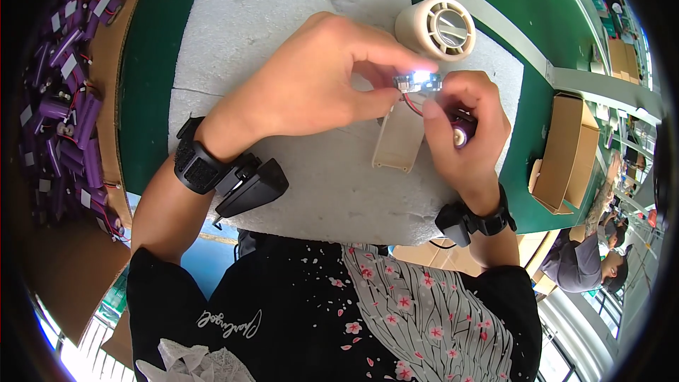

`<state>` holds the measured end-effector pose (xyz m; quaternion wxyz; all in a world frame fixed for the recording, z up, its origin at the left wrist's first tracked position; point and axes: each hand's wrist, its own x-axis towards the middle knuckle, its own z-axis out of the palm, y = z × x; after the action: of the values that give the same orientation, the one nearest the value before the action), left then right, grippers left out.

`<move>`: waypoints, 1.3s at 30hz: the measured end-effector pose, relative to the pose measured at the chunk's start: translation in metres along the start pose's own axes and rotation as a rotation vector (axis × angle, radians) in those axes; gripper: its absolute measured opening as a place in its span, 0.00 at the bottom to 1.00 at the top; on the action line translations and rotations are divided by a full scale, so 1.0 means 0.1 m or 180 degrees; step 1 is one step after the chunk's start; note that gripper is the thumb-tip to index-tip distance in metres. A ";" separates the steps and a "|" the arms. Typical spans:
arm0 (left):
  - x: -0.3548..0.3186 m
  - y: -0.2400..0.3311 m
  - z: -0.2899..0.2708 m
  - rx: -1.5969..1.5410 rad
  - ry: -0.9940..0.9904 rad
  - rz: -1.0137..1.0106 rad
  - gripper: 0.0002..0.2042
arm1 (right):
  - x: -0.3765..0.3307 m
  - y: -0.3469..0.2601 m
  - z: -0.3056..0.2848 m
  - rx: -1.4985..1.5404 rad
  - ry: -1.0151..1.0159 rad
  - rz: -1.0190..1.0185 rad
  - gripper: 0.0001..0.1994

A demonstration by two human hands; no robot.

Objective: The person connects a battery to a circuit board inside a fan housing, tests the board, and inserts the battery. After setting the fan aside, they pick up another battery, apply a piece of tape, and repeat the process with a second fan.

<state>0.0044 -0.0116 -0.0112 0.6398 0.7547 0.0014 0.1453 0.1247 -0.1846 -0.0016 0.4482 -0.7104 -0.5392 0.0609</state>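
My left hand (pixel 318 81) pinches a small circuit board (pixel 419 82) between thumb and fingers. Red wires run from the board down to a purple cylindrical battery (pixel 461 131), which my right hand (pixel 463 124) grips while its fingertips also touch the board. Both hands hover over a white foam pad (pixel 283 49). A beige plastic housing half (pixel 397 140) lies on the pad just below the board. A cream round fan head (pixel 435 27) rests on the pad beyond my hands.
A cardboard box (pixel 67 99) at left holds several purple batteries with wires. The green table (pixel 523 7) carries an open brown carton (pixel 569 148) at right. Another person (pixel 590 258) sits at lower right. Black straps are on both my wrists.
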 end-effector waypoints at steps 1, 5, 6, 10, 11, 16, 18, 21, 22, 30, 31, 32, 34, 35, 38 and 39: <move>0.00 -0.01 0.01 0.0126 0.0035 0.0116 0.18 | -0.01 -0.01 0.02 0.0096 0.0079 0.0260 0.12; 0.01 0.02 0.05 0.0216 0.0171 0.0165 0.18 | 0.02 -0.03 0.04 -0.0191 0.0070 0.0043 0.17; 0.01 0.03 0.05 0.0204 0.0225 0.0127 0.18 | 0.03 -0.02 0.04 -0.0188 0.0070 0.0044 0.17; 0.00 0.01 0.05 0.0228 0.0182 0.0081 0.16 | 0.02 0.02 0.03 -0.0328 0.0148 -0.0325 0.17; 0.01 0.00 0.05 0.0226 0.0181 0.0082 0.16 | 0.02 0.03 0.02 -0.0383 0.0136 -0.0326 0.17; 0.01 -0.02 0.05 0.0355 0.0230 0.0233 0.14 | 0.02 0.05 0.02 -0.0502 0.0140 -0.0302 0.17; 0.01 0.00 0.05 0.0356 0.0276 0.0125 0.13 | 0.02 0.04 0.02 -0.0506 0.0155 -0.0292 0.17; 0.00 -0.02 0.06 0.0463 0.0313 0.0232 0.12 | 0.02 0.02 0.02 -0.0502 0.0148 -0.0148 0.18; 0.00 -0.03 0.06 0.0515 0.0332 0.0288 0.12 | 0.02 0.02 0.02 -0.0505 0.0146 -0.0149 0.18; 0.01 -0.03 0.09 0.0997 0.0424 0.0690 0.14 | 0.03 0.03 0.01 -0.0561 0.0226 -0.0166 0.18; 0.01 -0.03 0.09 0.0995 0.0426 0.0688 0.14 | 0.03 0.02 0.01 -0.0578 0.0221 -0.0149 0.18; 0.01 -0.03 0.10 0.1003 0.0444 0.0690 0.14 | 0.03 0.02 0.01 -0.0593 0.0216 -0.0131 0.18; 0.00 -0.03 0.11 0.1021 0.0480 0.0692 0.13 | 0.03 0.01 0.01 -0.0606 0.0208 -0.0112 0.19; 0.00 -0.03 0.11 0.1021 0.0481 0.0688 0.13 | 0.03 0.00 0.01 -0.0629 0.0204 -0.0109 0.19; 0.00 -0.02 0.12 0.1065 0.0493 0.0644 0.13 | 0.03 0.00 0.01 -0.0681 0.0195 -0.0097 0.19; -0.01 -0.02 0.12 0.1062 0.0491 0.0643 0.13 | 0.02 0.01 0.01 -0.0692 0.0197 -0.0114 0.19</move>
<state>0.0070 -0.0232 -0.0148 0.4862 0.8331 -0.0013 0.2638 0.1258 -0.1826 -0.0017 0.3860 -0.7465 -0.5412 -0.0279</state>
